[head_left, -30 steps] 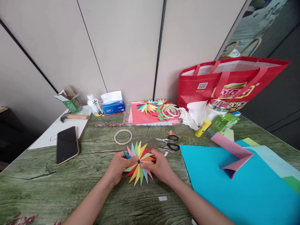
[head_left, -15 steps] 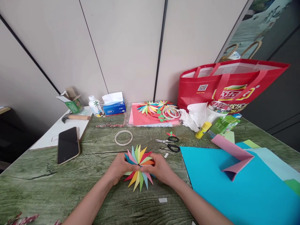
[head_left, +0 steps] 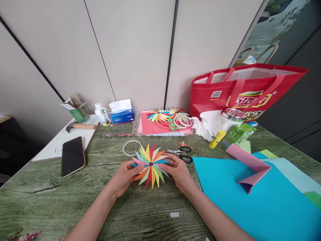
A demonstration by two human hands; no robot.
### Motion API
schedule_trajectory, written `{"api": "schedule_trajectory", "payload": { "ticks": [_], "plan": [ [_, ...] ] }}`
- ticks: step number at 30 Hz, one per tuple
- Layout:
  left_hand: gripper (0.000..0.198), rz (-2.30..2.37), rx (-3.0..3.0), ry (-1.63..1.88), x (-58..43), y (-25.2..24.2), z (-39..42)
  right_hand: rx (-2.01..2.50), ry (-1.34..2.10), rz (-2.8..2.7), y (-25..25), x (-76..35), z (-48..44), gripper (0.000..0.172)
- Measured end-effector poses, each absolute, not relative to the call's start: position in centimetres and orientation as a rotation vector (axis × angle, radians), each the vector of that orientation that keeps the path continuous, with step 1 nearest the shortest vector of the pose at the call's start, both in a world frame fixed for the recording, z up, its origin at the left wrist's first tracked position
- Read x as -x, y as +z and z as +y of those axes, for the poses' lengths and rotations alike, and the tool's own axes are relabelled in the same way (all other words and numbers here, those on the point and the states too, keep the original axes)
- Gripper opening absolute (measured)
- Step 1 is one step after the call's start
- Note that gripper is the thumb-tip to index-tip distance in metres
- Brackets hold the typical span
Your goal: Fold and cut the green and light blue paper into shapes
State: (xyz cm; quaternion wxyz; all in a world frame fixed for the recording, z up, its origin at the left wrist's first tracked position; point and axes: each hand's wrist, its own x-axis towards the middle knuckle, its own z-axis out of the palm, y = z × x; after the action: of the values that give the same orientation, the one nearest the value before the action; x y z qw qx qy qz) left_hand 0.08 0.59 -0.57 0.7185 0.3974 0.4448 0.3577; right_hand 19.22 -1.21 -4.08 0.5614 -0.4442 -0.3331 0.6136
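Observation:
I hold a many-coloured paper star (head_left: 150,164) with pointed rays, lifted a little above the green wood-grain table (head_left: 50,201). My left hand (head_left: 124,178) pinches its left edge between thumb and fingers. On the star's right edge my right hand (head_left: 179,172) grips in the same way. The star faces me, its dark centre showing. A ring of tape (head_left: 130,147) lies just behind it, partly hidden by the rays. Black-handled scissors (head_left: 181,152) lie beside my right hand.
A phone (head_left: 73,155) lies at the left. Large blue paper (head_left: 250,201) with a folded pink sheet (head_left: 248,164) covers the right. At the back are a tissue box (head_left: 121,113), a bottle (head_left: 102,113), more paper stars (head_left: 164,115), a glue stick (head_left: 217,138) and a red bag (head_left: 247,88).
The star has been raised off the table and moved slightly away from me, turning in my hands. Both hands have shifted from over its middle to its outer edges.

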Motion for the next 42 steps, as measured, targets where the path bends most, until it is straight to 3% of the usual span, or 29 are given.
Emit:
{"api": "schedule_trajectory", "payload": {
  "ticks": [4,10,17,22,30,34,38,42],
  "plan": [
    [0.029,0.971,-0.819,0.795,-0.1,-0.6,0.6,1.051,1.415,-0.72,-3.9,-19.0,-1.3,0.039],
    [0.024,0.941,-0.838,0.841,-1.1,-1.2,0.2,1.115,1.359,-0.805,-3.7,-18.2,-1.8,0.046],
    [0.034,1.028,-0.831,0.844,-1.0,-0.8,0.3,1.18,1.295,-0.968,-3.6,-18.4,-1.9,0.049],
    [0.031,1.08,-0.828,0.867,-1.3,-1.2,-0.2,1.196,1.254,-1.073,-4.0,-18.3,-1.9,0.033],
    [0.032,1.104,-0.853,0.87,-1.6,-1.7,-0.4,1.259,1.209,-1.118,-4.5,-18.3,-1.9,0.027],
    [0.032,1.128,-0.883,0.825,-1.1,-1.0,-0.1,1.221,1.211,-1.119,-3.7,-18.4,-1.7,0.034],
    [0.035,1.109,-0.929,0.768,-0.7,-0.4,0.1,1.177,1.195,-1.221,-3.0,-18.7,-1.6,0.03],
    [0.03,1.04,-0.872,0.889,-1.0,-0.4,0.0,1.135,1.272,-1.033,-2.9,-18.6,-1.7,0.051]
  ]
}}
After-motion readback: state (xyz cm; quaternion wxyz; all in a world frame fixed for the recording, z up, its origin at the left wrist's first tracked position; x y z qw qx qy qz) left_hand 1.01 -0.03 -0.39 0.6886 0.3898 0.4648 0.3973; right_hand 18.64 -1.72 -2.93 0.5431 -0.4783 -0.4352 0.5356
